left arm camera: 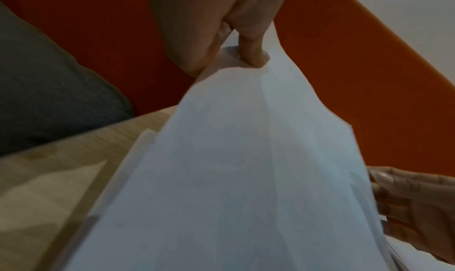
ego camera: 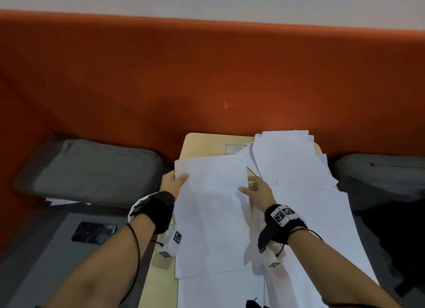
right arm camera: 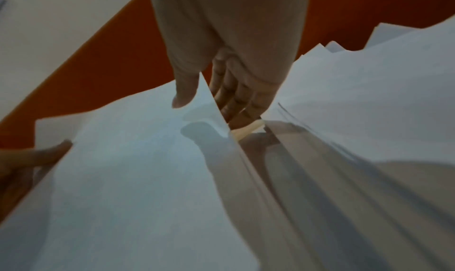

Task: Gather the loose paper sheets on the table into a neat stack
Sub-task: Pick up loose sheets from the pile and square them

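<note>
Grey cushions (ego camera: 92,167) flank an orange backrest (ego camera: 207,77); what looks like a phone (ego camera: 94,232) lies left.

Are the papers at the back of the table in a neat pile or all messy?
Messy. The far papers lie fanned at different angles, corners poking out past each other and over the table edge.

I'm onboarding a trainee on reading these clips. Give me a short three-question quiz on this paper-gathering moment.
1. True or false: both hands grip the same held bundle of sheets.
2. Which lies left of the table? A) phone B) mug C) laptop
3. Fill in: the loose sheets still ungathered lie at the table's far ____ side.

Key:
1. True: left hand and right hand each pinch an edge.
2. A, the phone.
3. right
</note>
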`<state>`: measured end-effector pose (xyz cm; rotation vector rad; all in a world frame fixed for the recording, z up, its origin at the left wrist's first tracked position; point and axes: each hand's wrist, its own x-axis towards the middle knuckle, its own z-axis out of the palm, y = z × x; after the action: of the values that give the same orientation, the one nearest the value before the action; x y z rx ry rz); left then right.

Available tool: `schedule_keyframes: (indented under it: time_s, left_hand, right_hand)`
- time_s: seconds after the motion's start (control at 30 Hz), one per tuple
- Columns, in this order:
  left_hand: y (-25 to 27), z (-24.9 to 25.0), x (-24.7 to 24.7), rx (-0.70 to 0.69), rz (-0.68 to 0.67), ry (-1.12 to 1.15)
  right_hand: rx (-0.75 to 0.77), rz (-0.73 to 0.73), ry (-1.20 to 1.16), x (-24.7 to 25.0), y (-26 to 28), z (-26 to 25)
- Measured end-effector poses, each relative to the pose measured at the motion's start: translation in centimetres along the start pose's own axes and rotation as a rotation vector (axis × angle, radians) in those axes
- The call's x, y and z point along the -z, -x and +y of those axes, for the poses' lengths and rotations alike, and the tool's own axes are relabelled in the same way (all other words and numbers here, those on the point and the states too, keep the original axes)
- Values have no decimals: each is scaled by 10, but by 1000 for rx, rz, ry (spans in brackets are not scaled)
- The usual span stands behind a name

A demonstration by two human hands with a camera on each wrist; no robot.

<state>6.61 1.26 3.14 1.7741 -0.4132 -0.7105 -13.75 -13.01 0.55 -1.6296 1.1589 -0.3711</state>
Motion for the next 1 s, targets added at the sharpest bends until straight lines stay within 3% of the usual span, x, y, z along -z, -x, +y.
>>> schedule_keyframes:
  time_s: [0.17, 0.3, 0.47, 1.0]
  left_hand:
    - [-2, -8, -4, -5, 8, 73]
    - [0, -19, -7, 31, -103, 61]
    - [3, -8, -13, -83, -119, 27]
    - [-24, 30, -22, -171, -48, 122]
  right_hand:
    - [1, 126, -232, -1, 1, 0]
    - [43, 203, -317, 7, 6, -2]
    - [35, 209, -340, 9, 5, 5]
    - [-2, 117, -400, 21, 4, -9]
